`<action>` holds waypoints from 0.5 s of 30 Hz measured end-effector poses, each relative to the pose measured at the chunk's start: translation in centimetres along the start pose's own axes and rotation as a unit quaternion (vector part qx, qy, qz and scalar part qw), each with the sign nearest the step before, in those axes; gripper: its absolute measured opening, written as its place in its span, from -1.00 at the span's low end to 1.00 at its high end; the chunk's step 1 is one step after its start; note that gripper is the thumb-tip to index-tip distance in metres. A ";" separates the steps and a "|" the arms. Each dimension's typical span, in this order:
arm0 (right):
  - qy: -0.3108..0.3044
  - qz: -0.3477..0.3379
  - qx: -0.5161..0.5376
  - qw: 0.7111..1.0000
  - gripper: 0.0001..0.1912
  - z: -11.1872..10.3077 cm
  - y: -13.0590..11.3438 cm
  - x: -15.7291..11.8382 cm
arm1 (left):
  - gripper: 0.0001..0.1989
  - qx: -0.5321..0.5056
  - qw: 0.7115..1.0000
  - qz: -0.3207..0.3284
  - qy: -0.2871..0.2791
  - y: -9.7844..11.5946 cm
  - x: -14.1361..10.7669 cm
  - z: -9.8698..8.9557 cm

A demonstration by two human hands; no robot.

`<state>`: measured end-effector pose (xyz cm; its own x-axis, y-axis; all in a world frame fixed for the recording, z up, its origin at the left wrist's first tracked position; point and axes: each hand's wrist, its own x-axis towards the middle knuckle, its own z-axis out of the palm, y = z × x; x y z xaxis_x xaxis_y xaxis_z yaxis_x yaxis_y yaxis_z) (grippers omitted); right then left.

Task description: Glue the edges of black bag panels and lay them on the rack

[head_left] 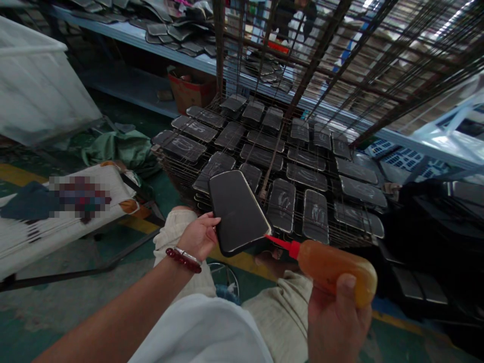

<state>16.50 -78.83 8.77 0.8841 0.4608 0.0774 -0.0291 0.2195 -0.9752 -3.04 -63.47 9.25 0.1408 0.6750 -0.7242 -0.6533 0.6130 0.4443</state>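
- Left hand (198, 236), fingers spread, holds a black rounded-rectangular pad (238, 212), long axis pointing away, tilted left.
- Right hand (338, 317) wraps an amber plastic bottle (335, 269), its red nozzle (280, 243) touching the pad's edge.
- A dark wire rack (314, 65) holds rows of black pads (307, 174).

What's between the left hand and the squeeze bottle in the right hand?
A black rounded pad, its edge at the bottle's red nozzle, in the head view.

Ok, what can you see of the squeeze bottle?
The translucent orange plastic squeeze bottle has a capsule-shaped body holding amber liquid and a red conical cap with a thin red nozzle. It lies nearly sideways in the right hand; its nozzle tip reaches the edge of a black rounded-corner pad held by the left hand.
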 end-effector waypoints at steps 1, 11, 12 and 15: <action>0.000 -0.014 -0.014 1.000 -0.60 0.0 0.0 -0.1 | -0.73 -0.008 1.000 0.000 0.005 0.0 -0.1 0.1; -0.050 -0.027 -0.056 0.997 -0.43 0.9 -0.8 -2.4 | -0.74 -0.021 0.999 0.015 0.024 -0.9 -0.2 0.3; -0.066 -0.015 -0.040 0.997 -0.42 1.1 -0.9 -2.6 | -0.74 -0.018 0.999 0.015 0.026 -0.8 -0.2 0.4; -0.102 0.003 -0.006 0.995 -0.40 1.4 -1.2 -3.3 | -0.72 -0.018 0.999 0.014 0.025 -0.8 -0.4 0.6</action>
<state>12.95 -79.38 9.99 0.7702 0.6282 0.1101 -0.0285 0.2064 -0.9780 -2.15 -63.94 9.50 0.0854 0.6699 -0.7376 -0.6824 0.5787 0.4466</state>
